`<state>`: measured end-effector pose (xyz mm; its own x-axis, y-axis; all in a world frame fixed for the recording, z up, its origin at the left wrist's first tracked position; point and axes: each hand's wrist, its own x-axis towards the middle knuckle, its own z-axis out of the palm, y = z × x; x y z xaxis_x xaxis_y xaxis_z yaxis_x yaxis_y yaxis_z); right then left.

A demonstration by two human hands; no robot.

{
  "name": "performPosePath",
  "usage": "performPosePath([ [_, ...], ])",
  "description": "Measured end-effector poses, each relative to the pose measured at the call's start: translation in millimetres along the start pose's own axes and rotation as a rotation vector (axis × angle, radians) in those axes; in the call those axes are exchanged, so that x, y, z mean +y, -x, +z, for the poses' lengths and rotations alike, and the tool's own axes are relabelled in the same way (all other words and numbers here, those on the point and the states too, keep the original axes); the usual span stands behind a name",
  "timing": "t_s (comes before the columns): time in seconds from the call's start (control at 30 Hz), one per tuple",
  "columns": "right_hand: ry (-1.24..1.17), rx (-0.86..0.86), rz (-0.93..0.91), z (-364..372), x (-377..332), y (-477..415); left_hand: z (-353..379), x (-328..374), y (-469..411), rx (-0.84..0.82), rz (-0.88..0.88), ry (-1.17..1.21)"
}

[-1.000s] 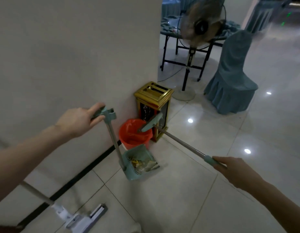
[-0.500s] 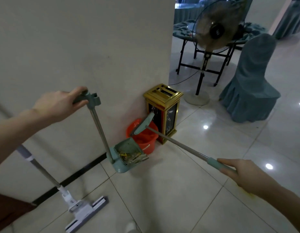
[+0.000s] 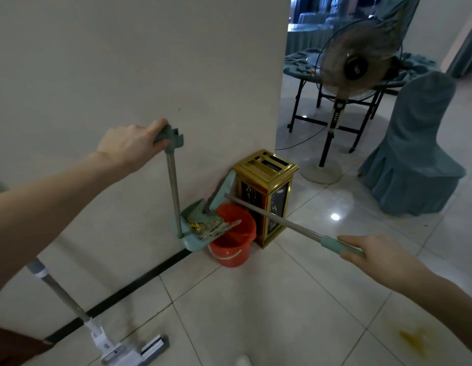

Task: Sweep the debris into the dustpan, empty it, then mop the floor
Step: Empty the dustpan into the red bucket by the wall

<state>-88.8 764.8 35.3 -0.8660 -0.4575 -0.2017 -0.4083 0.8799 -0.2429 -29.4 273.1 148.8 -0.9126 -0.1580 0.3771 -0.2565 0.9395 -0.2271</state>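
Note:
My left hand [image 3: 132, 146] grips the top handle of a teal long-handled dustpan [image 3: 200, 228]. The pan is tilted over the rim of an orange bucket [image 3: 233, 244], and yellowish debris [image 3: 211, 227] lies at its lip. My right hand [image 3: 372, 256] holds the teal grip of a broom [image 3: 277, 219]. The broom's teal head rests in the back of the pan. A white flat mop [image 3: 118, 348] leans against the wall at the lower left. A yellow stain [image 3: 414, 338] marks the floor tiles at the lower right.
A gold and black bin [image 3: 266, 196] stands beside the bucket at the wall's corner. Behind it are a standing fan [image 3: 359, 64], a folding table [image 3: 335, 107] and a chair in a blue-grey cover [image 3: 414, 159]. The wall [image 3: 124, 62] fills the left side.
The dustpan has moved right and up from beside the bucket to over its rim, tilting more. The broom head has dropped into the pan. The view has moved closer.

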Motion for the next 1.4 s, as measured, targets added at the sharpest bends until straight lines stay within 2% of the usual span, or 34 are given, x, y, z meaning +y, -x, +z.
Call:
performPosePath([
  [0.43, 0.063, -0.139, -0.109, 9.7, 2.9, -111.4, 110.7, 92.8, -78.3, -0.16, 0.133, 0.007],
  [0.6, 0.037, -0.176, -0.106, 10.8, 5.5, -142.3, 116.7, 124.0, -92.1, -0.17, 0.173, -0.052],
  [0.87, 0.202, -0.182, -0.181, 20.0, 35.2, -176.8, 122.9, 175.7, -112.1, -0.243, 0.173, -0.122],
  [1.03, 0.298, -0.183, -0.148, 30.3, 66.5, -180.0, 131.5, 212.3, -110.4, -0.268, 0.239, -0.151],
  [1.23, 0.442, -0.12, -0.127, 19.4, 112.4, -186.6, 136.7, 223.3, -102.7, -0.27, 0.268, -0.198],
  [1.4, 0.393, -0.119, -0.167, 15.8, 122.0, -187.1, 138.9, 233.7, -98.4, -0.281, 0.28, -0.227],
])
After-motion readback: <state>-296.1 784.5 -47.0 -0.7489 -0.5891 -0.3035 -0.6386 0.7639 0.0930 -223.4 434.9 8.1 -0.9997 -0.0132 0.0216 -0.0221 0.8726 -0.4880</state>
